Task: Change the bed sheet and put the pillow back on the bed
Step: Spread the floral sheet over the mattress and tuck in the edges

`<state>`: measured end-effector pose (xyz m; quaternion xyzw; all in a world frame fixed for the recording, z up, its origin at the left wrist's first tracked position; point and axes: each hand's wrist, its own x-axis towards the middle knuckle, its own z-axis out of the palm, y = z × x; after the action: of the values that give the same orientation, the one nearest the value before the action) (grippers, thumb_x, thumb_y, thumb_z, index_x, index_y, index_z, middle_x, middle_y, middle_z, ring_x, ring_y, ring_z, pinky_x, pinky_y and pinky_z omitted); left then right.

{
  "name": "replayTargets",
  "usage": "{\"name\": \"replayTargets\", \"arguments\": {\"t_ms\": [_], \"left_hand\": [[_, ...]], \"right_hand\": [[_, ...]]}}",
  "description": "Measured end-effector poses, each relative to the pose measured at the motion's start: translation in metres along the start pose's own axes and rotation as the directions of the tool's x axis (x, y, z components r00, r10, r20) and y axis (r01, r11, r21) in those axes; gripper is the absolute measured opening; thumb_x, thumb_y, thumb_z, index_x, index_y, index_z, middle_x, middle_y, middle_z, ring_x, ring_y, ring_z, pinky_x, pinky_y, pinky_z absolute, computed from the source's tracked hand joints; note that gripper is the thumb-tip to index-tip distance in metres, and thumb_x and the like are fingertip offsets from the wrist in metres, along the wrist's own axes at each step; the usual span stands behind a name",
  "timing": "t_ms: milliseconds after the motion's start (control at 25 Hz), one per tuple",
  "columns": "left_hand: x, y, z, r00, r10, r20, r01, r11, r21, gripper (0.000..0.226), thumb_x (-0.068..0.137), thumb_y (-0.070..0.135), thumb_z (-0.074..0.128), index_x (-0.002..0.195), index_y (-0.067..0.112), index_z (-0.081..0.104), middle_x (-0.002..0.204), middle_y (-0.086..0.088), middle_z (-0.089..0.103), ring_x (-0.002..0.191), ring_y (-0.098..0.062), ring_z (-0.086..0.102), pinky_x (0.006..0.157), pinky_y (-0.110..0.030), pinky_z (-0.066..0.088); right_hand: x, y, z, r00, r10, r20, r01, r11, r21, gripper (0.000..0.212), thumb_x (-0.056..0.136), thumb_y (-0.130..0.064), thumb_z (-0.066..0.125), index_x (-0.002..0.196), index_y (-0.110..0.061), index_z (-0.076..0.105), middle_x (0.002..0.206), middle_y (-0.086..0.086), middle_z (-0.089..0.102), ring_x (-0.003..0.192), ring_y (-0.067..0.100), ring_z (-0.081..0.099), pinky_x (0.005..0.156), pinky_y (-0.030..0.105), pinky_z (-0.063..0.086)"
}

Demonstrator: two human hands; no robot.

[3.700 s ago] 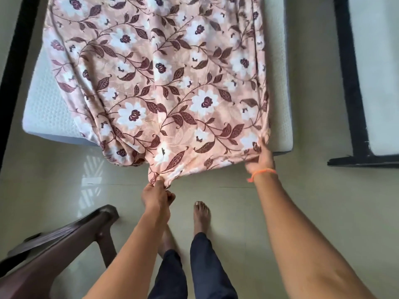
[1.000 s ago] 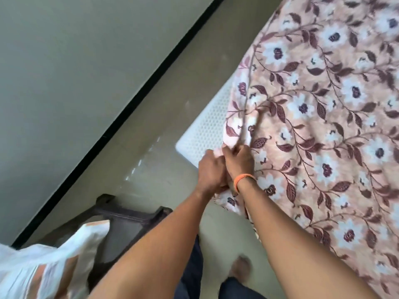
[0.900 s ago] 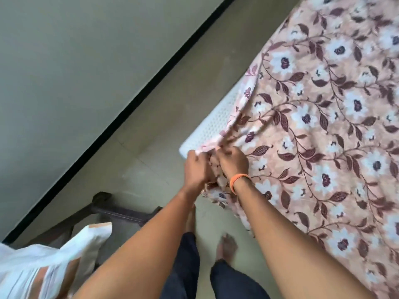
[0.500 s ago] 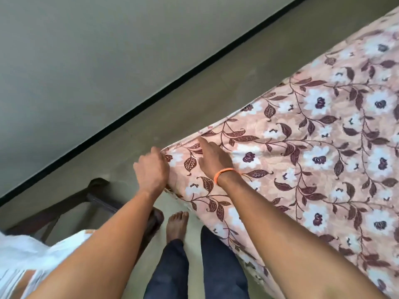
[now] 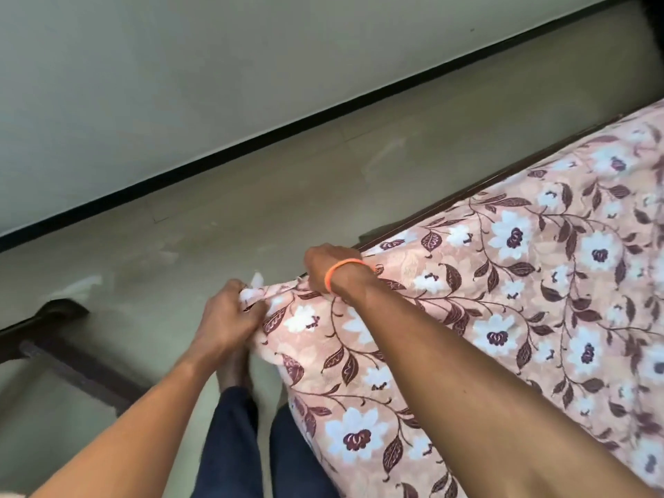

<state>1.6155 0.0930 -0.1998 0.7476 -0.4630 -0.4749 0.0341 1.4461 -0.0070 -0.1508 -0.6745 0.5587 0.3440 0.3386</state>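
A pink bed sheet [image 5: 503, 300] with white flowers and dark leaves covers the bed on the right. My left hand [image 5: 230, 314] grips the bunched corner of the sheet at the bed's near corner. My right hand [image 5: 330, 264], with an orange band on its wrist, curls over the sheet's edge along the far side of that corner; its fingertips are hidden behind the cloth. The mattress is fully hidden under the sheet. No pillow is in view.
A dark bed frame edge [image 5: 449, 206] shows beside the sheet. A dark wooden chair [image 5: 61, 339] stands on the floor at lower left. The wall with a black skirting line [image 5: 251, 145] runs behind a strip of bare tile floor. My legs are below.
The sheet corner now covers the white mattress corner seen a second ago. My left hand has taken the bunched corner, and my right hand has moved to the sheet's far edge.
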Motion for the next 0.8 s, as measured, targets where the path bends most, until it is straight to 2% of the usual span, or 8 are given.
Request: {"name": "replayTargets", "arguments": {"t_ms": [80, 200, 360, 440, 520, 600, 720, 800], "left_hand": [[0.012, -0.001, 0.001, 0.999, 0.045, -0.014, -0.046, 0.999, -0.029, 0.025, 0.091, 0.034, 0.065, 0.086, 0.013, 0.052, 0.074, -0.001, 0.060, 0.074, -0.029, 0.060, 0.054, -0.030, 0.035], [0.029, 0.016, -0.011, 0.974, 0.019, -0.227, -0.055, 0.987, -0.150, 0.033, 0.096, 0.039, 0.056, 0.088, 0.009, 0.046, 0.071, -0.006, 0.055, 0.071, -0.033, 0.057, 0.056, -0.035, 0.035], [0.058, 0.028, -0.019, 0.927, -0.119, -0.356, 0.054, 0.981, -0.188, 0.030, 0.098, 0.035, 0.054, 0.106, 0.006, 0.051, 0.092, -0.024, 0.062, 0.092, -0.043, 0.057, 0.077, -0.046, 0.045], [0.067, 0.019, -0.017, 0.925, -0.224, -0.306, 0.200, 0.974, -0.109, 0.029, 0.095, 0.027, 0.057, 0.115, 0.006, 0.055, 0.114, -0.029, 0.061, 0.111, -0.047, 0.054, 0.092, -0.048, 0.045], [0.063, 0.014, -0.007, 0.926, -0.270, -0.264, 0.277, 0.961, -0.012, 0.038, 0.091, 0.020, 0.059, 0.125, 0.005, 0.051, 0.130, -0.027, 0.050, 0.123, -0.045, 0.045, 0.103, -0.048, 0.038], [0.057, 0.005, 0.008, 0.946, -0.283, -0.156, 0.292, 0.956, 0.031, 0.048, 0.089, 0.019, 0.059, 0.132, 0.004, 0.044, 0.135, -0.025, 0.043, 0.126, -0.044, 0.041, 0.106, -0.047, 0.036], [0.047, -0.004, 0.033, 0.882, -0.443, 0.159, 0.465, 0.873, -0.147, 0.059, 0.080, 0.047, 0.057, 0.126, 0.010, 0.055, 0.130, -0.018, 0.057, 0.117, -0.037, 0.056, 0.103, -0.045, 0.046], [0.028, 0.004, 0.042, 0.749, -0.436, 0.498, 0.654, 0.608, -0.451, 0.054, 0.085, 0.054, 0.057, 0.120, 0.013, 0.062, 0.115, -0.011, 0.070, 0.102, -0.029, 0.067, 0.091, -0.039, 0.054]], "right_hand": [[0.002, -0.008, -0.011, 0.976, -0.026, -0.216, 0.031, 0.999, 0.019, 0.029, 0.087, -0.001, 0.050, 0.109, -0.011, 0.065, 0.111, 0.015, 0.068, 0.102, 0.035, 0.065, 0.076, 0.034, 0.046], [0.011, -0.026, -0.029, 0.836, -0.011, -0.549, 0.090, 0.989, 0.117, 0.026, 0.084, 0.005, 0.045, 0.102, -0.008, 0.059, 0.095, 0.018, 0.069, 0.088, 0.039, 0.065, 0.062, 0.036, 0.039], [0.029, -0.031, -0.026, 0.718, 0.030, -0.695, 0.144, 0.971, 0.191, 0.021, 0.082, 0.008, 0.047, 0.096, -0.004, 0.058, 0.080, 0.019, 0.068, 0.072, 0.038, 0.066, 0.054, 0.034, 0.032], [0.039, -0.025, 0.005, 0.841, 0.089, -0.533, 0.066, 0.962, 0.265, 0.019, 0.086, 0.003, 0.048, 0.101, -0.003, 0.058, 0.089, 0.022, 0.068, 0.082, 0.038, 0.066, 0.062, 0.037, 0.042], [0.054, -0.014, 0.038, 0.983, 0.144, -0.118, -0.106, 0.953, 0.283, 0.027, 0.095, -0.016, 0.049, 0.118, -0.004, 0.055, 0.115, 0.024, 0.064, 0.109, 0.039, 0.061, 0.087, 0.039, 0.046], [0.075, -0.005, 0.047, 0.964, 0.156, 0.214, -0.202, 0.956, 0.214, 0.059, 0.097, -0.045, 0.045, 0.138, -0.003, 0.041, 0.140, 0.023, 0.049, 0.130, 0.038, 0.047, 0.107, 0.042, 0.034], [0.089, 0.006, 0.044, 0.933, 0.188, 0.308, -0.178, 0.982, -0.062, 0.095, 0.094, -0.060, 0.041, 0.151, 0.007, 0.005, 0.158, 0.024, 0.019, 0.143, 0.039, 0.027, 0.117, 0.050, 0.023], [0.082, 0.012, 0.046, 0.929, 0.268, 0.254, -0.250, 0.963, -0.104, 0.102, 0.093, -0.062, 0.041, 0.150, 0.007, -0.008, 0.161, 0.019, 0.012, 0.147, 0.034, 0.018, 0.119, 0.056, 0.008]]}}
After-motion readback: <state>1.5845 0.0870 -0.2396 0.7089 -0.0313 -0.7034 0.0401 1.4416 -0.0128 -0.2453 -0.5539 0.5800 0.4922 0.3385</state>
